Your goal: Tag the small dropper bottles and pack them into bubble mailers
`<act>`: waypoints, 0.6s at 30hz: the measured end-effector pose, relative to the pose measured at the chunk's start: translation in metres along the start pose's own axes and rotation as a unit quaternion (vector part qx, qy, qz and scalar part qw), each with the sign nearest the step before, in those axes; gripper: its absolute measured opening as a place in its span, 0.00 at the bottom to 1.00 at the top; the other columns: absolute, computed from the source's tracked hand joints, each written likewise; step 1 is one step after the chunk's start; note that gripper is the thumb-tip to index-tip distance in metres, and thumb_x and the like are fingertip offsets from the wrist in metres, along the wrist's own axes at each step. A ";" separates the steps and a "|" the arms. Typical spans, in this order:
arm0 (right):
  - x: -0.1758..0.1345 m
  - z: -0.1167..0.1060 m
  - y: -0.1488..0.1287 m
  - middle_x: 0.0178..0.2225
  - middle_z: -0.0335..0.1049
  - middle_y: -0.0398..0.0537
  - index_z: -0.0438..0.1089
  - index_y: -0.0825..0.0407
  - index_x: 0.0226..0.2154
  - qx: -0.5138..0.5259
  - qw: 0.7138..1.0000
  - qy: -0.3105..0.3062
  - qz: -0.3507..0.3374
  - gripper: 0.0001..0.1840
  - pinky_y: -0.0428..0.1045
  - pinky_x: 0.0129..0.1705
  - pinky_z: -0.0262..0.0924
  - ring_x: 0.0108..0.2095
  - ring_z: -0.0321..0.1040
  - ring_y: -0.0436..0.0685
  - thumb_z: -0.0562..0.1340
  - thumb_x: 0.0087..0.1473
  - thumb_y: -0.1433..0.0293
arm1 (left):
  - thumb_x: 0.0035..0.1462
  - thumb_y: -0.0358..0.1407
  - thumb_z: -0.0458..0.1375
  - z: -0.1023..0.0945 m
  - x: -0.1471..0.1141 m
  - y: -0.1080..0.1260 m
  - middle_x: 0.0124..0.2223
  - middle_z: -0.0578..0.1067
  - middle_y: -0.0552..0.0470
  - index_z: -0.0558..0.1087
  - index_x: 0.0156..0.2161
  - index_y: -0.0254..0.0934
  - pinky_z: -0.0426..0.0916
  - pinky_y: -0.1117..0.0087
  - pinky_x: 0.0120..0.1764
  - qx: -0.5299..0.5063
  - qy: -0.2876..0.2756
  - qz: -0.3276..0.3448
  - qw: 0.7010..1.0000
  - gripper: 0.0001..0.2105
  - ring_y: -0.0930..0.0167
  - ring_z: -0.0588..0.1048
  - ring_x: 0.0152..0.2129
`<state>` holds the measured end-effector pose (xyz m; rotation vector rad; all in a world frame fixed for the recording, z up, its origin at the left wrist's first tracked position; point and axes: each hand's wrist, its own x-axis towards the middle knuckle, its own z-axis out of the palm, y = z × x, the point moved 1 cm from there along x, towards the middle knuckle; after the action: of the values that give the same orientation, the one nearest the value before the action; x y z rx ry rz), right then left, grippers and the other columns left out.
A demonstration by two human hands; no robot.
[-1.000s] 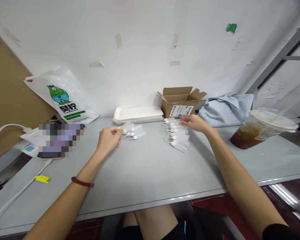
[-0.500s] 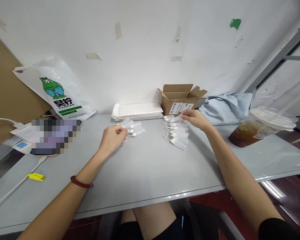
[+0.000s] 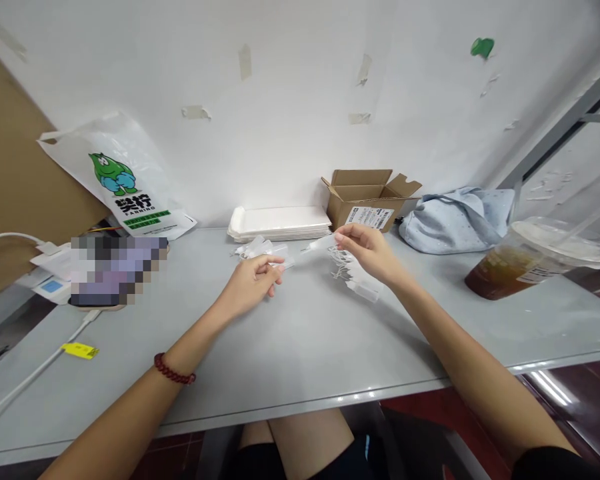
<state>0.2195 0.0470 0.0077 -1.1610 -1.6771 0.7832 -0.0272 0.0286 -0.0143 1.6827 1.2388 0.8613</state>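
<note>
My right hand (image 3: 367, 250) pinches the end of a small translucent squeeze bottle (image 3: 324, 243) and holds it above the table, its thin tip pointing left. Beneath and beside that hand lies a row of similar bottles (image 3: 365, 289) with white caps and thin grey strands, partly covered by my fingers. My left hand (image 3: 254, 281) is closed at the near side of a second small group of bottles (image 3: 260, 247). Whether its fingertips grip one of these is hidden.
Behind the bottles stand a stack of white trays (image 3: 285, 220) and an opened cardboard box (image 3: 363, 200). A light-blue cloth bag (image 3: 455, 217) and a drink cup (image 3: 505, 267) are on the right. At left are a phone (image 3: 130, 270), a cable (image 3: 30, 380) and a plastic bag (image 3: 125, 180).
My right hand has lifted a squeeze bottle from the right row and moved left with it. My left hand has shifted right and slightly nearer.
</note>
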 end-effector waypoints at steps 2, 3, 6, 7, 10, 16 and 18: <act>-0.005 0.009 -0.005 0.30 0.68 0.46 0.67 0.53 0.32 -0.002 1.000 -0.022 0.002 0.18 0.48 0.35 0.60 0.31 0.66 0.52 0.61 0.52 0.54 | 0.55 0.44 0.56 0.002 -0.001 0.000 0.28 0.73 0.54 0.72 0.45 0.35 0.65 0.71 0.26 -0.007 -0.017 0.007 1.000 0.16 0.74 0.71 0.19; -0.007 0.011 -0.007 0.29 0.68 0.46 0.67 0.53 0.31 -0.003 1.000 -0.027 0.002 0.18 0.48 0.34 0.60 0.31 0.66 0.52 0.60 0.53 0.54 | 0.55 0.43 0.56 0.003 -0.001 0.000 0.29 0.73 0.54 0.72 0.43 0.35 0.65 0.72 0.26 -0.008 -0.024 0.010 1.000 0.15 0.75 0.70 0.19; -0.009 0.016 -0.008 0.26 0.67 0.45 0.66 0.53 0.31 -0.002 1.000 -0.024 0.005 0.19 0.47 0.30 0.58 0.28 0.64 0.51 0.60 0.53 0.53 | 0.54 0.42 0.56 0.005 -0.001 0.000 0.28 0.74 0.53 0.73 0.36 0.34 0.65 0.72 0.24 -0.018 -0.042 0.007 0.999 0.12 0.75 0.69 0.19; -0.009 0.017 -0.008 0.25 0.66 0.44 0.65 0.53 0.31 -0.003 1.000 -0.022 0.007 0.19 0.46 0.29 0.57 0.27 0.63 0.50 0.60 0.53 0.53 | 0.54 0.42 0.56 0.005 -0.001 0.000 0.27 0.73 0.52 0.73 0.34 0.34 0.64 0.72 0.24 -0.023 -0.045 0.005 0.999 0.11 0.75 0.69 0.18; -0.009 0.018 -0.008 0.24 0.66 0.43 0.65 0.53 0.30 -0.005 1.000 -0.018 0.012 0.19 0.46 0.26 0.54 0.25 0.62 0.49 0.59 0.53 0.53 | 0.53 0.42 0.57 0.005 -0.001 0.001 0.26 0.74 0.52 0.74 0.34 0.34 0.64 0.72 0.23 -0.039 -0.050 -0.005 0.998 0.11 0.75 0.69 0.18; -0.010 0.021 -0.006 0.24 0.67 0.44 0.65 0.53 0.29 0.005 1.000 -0.015 0.017 0.20 0.45 0.25 0.52 0.24 0.61 0.49 0.59 0.54 0.52 | 0.46 0.38 0.62 0.006 0.000 0.002 0.25 0.73 0.53 0.74 0.32 0.33 0.65 0.72 0.24 -0.058 -0.054 -0.031 0.996 0.10 0.75 0.69 0.18; -0.010 0.022 -0.005 0.23 0.67 0.43 0.65 0.53 0.29 0.014 1.000 -0.016 0.017 0.20 0.45 0.24 0.51 0.24 0.60 0.48 0.59 0.53 0.52 | 0.46 0.39 0.62 0.007 0.000 0.001 0.25 0.73 0.54 0.74 0.31 0.34 0.65 0.72 0.24 -0.061 -0.049 -0.029 0.996 0.09 0.76 0.69 0.18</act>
<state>0.1986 0.0354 0.0004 -1.1656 -1.6708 0.8490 -0.0201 0.0268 -0.0163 1.5651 1.1403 0.7935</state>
